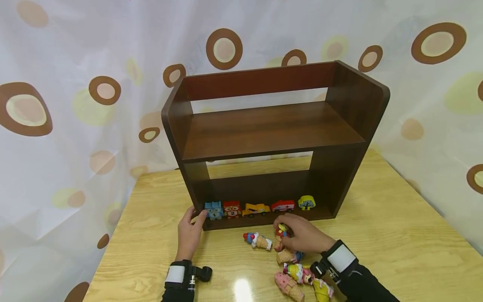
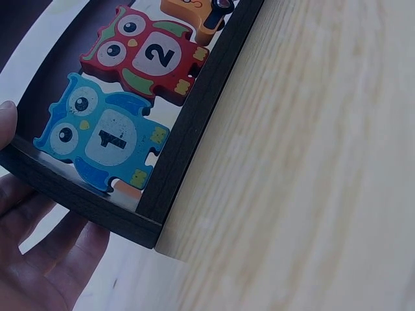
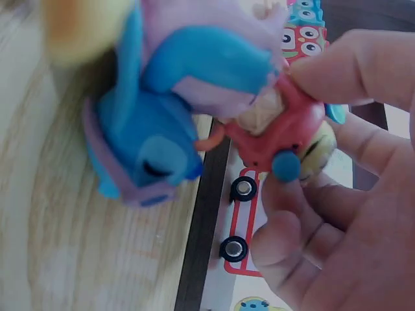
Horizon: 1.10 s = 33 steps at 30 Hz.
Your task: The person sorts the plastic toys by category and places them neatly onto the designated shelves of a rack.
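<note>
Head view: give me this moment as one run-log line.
left hand: touches shelf corner | right hand: pinches red figure | bottom shelf: five toys in row | table: more figures

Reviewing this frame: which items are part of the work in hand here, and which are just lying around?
In hand:
- right hand pinching a red toy figure
- left hand resting on the dark wooden shelf at its lower left corner

Lying about:
- blue number-1 owl, red number-2 owl, yellow truck, ambulance and tree piece on the bottom shelf
- ice-cream-cone figures on the table
</note>
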Available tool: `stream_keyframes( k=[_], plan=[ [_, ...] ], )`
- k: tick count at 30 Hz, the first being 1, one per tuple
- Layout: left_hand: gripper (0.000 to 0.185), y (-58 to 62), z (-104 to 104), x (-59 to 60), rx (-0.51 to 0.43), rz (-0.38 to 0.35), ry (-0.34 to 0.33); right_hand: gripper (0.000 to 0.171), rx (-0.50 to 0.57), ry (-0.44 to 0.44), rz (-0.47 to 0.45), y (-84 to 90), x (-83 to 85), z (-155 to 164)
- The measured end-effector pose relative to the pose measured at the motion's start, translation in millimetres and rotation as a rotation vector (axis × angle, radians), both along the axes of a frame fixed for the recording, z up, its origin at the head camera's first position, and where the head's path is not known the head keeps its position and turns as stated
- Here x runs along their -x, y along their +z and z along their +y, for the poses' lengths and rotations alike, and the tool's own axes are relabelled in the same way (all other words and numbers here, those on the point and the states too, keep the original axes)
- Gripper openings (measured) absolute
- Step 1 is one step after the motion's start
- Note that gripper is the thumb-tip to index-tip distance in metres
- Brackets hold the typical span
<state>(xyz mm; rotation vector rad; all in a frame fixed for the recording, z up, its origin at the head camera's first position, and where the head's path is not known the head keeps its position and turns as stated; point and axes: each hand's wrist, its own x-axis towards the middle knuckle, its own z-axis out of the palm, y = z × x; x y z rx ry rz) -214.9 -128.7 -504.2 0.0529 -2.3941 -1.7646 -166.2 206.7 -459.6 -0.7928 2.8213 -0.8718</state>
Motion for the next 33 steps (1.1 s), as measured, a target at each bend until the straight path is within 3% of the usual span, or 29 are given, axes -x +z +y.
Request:
stream_keyframes(
  k=[3, 9, 19, 26, 33],
  plan=[
    [0.052, 1.1, 0, 1.7, -0.010, 0.009, -0.002, 0.028, -0.025, -0.016, 0.063, 2.8, -0.3, -2],
    [0.050, 1.8, 0, 2.6, -0.012, 0.023, -0.010, 0.038, -0.045, -0.030, 0.034, 4.5, -0.9, -2],
    [0.049, 0.9, 1, 1.8, -0.001, 0.055, -0.007, 0.037, 0.063, -0.054, 0.161, 7.1, -2.7, -5],
    [0.050, 0.4, 1, 1.0, -0.005, 0.044, -0.006, 0.025, 0.180, -0.053, 0.237, 19.9, -6.3, -11],
    [0.050, -1.1, 0, 0.2, 0.005, 0.034, -0.004, 0.029, 0.174, -0.021, 0.290, 42.2, -12.9, -19]
  ],
)
